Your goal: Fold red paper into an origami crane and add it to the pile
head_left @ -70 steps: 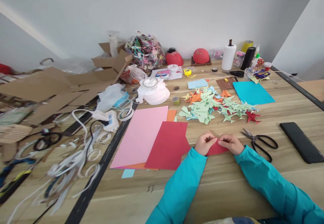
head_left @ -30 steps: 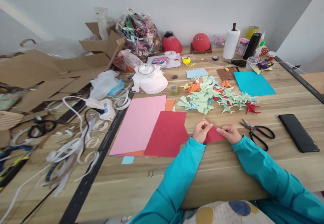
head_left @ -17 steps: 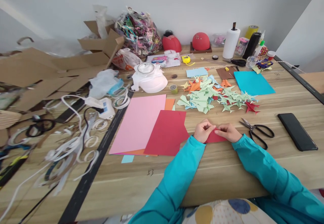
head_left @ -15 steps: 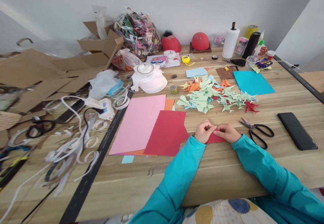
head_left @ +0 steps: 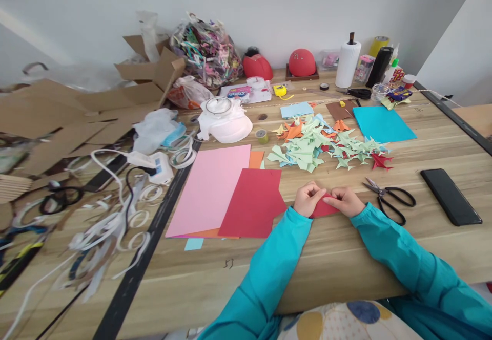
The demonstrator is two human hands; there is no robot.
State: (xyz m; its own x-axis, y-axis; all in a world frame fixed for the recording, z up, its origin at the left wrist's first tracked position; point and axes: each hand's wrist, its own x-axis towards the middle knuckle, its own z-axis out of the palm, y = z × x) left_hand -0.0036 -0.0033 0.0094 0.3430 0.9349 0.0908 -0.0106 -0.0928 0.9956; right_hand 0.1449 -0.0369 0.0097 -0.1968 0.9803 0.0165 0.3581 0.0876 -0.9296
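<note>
A small piece of red paper (head_left: 325,208) lies between my hands on the wooden table, its upper edge pinched in my fingers. My left hand (head_left: 307,199) is closed on its left side, and my right hand (head_left: 348,202) grips its right side. The fingers partly cover the paper, so its folds cannot be made out. To the left is a larger red sheet (head_left: 251,204) over a pink sheet (head_left: 215,189). Beyond my hands, folded paper cranes (head_left: 307,148) in green, orange, red and blue form a heap. Black-handled scissors (head_left: 390,199) rest open beside my right hand.
A black phone (head_left: 450,196) lies at the right. Farther back are a blue sheet (head_left: 384,124), a yellow tape measure (head_left: 281,91) and a white paper roll (head_left: 348,64). Cables, a power strip (head_left: 161,168) and cardboard (head_left: 42,107) clutter the left.
My fingertips have parted slightly along the red paper's upper edge, and more of it shows between them. The whole view has shifted a little; other things stay put.
</note>
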